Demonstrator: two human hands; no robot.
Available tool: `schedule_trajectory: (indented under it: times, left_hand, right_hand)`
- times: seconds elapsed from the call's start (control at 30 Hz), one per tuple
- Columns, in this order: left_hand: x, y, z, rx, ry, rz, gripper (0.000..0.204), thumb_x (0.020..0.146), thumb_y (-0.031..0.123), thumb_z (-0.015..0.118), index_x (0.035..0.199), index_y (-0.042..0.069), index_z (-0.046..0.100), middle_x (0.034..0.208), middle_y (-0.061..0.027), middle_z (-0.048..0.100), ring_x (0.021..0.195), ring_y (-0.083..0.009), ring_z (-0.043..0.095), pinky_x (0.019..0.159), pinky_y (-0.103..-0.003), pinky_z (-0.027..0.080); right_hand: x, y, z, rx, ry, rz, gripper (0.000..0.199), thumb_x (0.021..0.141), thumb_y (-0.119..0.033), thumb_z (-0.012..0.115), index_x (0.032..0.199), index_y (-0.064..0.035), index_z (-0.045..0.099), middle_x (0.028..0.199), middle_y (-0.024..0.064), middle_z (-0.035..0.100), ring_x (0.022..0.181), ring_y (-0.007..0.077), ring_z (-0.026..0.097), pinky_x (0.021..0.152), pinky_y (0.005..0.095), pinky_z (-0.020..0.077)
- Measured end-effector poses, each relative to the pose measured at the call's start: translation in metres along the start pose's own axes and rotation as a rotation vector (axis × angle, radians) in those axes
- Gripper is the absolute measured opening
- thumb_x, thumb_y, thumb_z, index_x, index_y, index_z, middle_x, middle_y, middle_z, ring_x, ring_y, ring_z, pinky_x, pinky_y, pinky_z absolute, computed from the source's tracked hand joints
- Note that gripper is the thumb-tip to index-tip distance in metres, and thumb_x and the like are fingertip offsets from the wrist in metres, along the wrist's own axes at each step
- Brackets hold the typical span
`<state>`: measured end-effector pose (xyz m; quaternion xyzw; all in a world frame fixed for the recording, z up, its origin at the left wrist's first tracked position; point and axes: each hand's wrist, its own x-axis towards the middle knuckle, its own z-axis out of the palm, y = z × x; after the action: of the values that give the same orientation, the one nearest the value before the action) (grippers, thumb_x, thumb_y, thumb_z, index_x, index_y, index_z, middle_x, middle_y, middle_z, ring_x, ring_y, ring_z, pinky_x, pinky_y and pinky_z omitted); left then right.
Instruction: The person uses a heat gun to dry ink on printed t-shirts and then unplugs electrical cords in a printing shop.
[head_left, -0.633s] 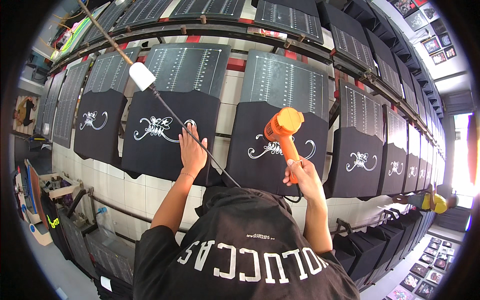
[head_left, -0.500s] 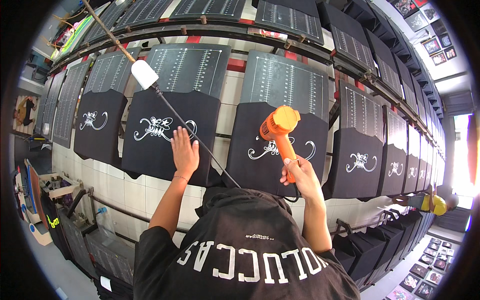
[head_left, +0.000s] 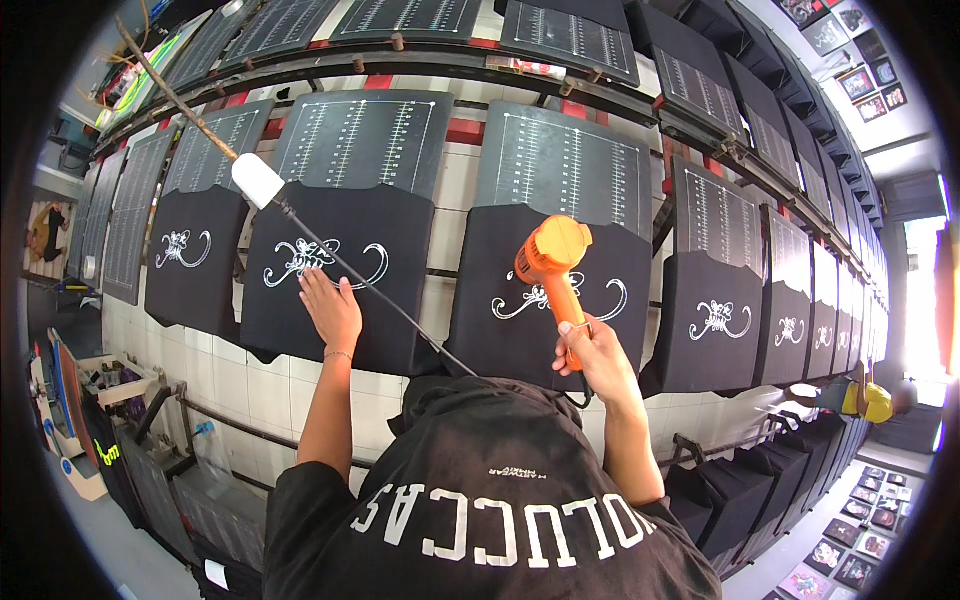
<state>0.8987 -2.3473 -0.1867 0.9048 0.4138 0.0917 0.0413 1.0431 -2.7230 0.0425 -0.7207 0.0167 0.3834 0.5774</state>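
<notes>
My left hand [head_left: 332, 312] lies flat, fingers spread, at the lower edge of the white curled print on a black T-shirt [head_left: 275, 325]. That shirt is stretched over a dark ruled board [head_left: 400, 140]. In my right hand [head_left: 606, 362] is an orange heat gun [head_left: 550, 250], gripped by its handle. The heat gun is over a second black T-shirt [head_left: 480, 340] and covers part of its white print. A black cable [head_left: 350, 272] crosses above the left shirt, running from a white socket block [head_left: 257, 180] at the end of a brown cord or stick.
Further boards carry printed black shirts [head_left: 715, 345] in a long row to the right. Behind runs a dark metal rail [head_left: 480, 62] with another row of boards. A person in a yellow top [head_left: 877, 403] is at the far right. At left stands a cluttered shelf [head_left: 110, 385].
My left hand has moved left and slightly down across the print. The white block and its cable have swung left and down. The heat gun has shifted slightly left.
</notes>
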Motion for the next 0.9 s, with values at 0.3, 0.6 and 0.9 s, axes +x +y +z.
schedule_trajectory:
  times: [0.3,0.6,0.9]
  left_hand:
    - [-0.027,0.023,-0.005,-0.095,-0.055,0.218,0.064,0.105,0.031,0.043,0.152,-0.009,0.028,0.160,-0.0283,0.026,0.150,-0.0442,0.022,0.123,-0.054,0.017]
    - [0.008,0.012,-0.003,0.001,-0.051,0.049,0.064,0.105,0.033,0.043,0.152,-0.008,0.029,0.160,-0.0266,0.028,0.149,-0.0441,0.024,0.122,-0.053,0.020]
    - [-0.004,0.052,0.001,-0.061,-0.012,0.220,0.064,0.103,0.031,0.046,0.150,-0.009,0.032,0.159,-0.0280,0.028,0.149,-0.0453,0.024,0.122,-0.053,0.020]
  right_hand:
    - [-0.025,0.013,-0.017,0.006,0.078,0.048,0.030,0.101,-0.025,0.059,0.113,0.0023,0.060,0.076,0.0019,0.060,0.063,0.0094,0.061,0.058,0.0242,0.0519]
    - [-0.041,0.020,-0.034,0.036,0.082,0.071,0.031,0.101,-0.027,0.059,0.111,0.0017,0.059,0.076,0.0027,0.060,0.063,0.0099,0.061,0.058,0.0241,0.0513]
    - [0.005,0.008,-0.028,0.066,0.084,-0.014,0.031,0.101,-0.030,0.059,0.107,0.0003,0.059,0.077,0.0027,0.060,0.064,0.0104,0.061,0.059,0.0248,0.0508]
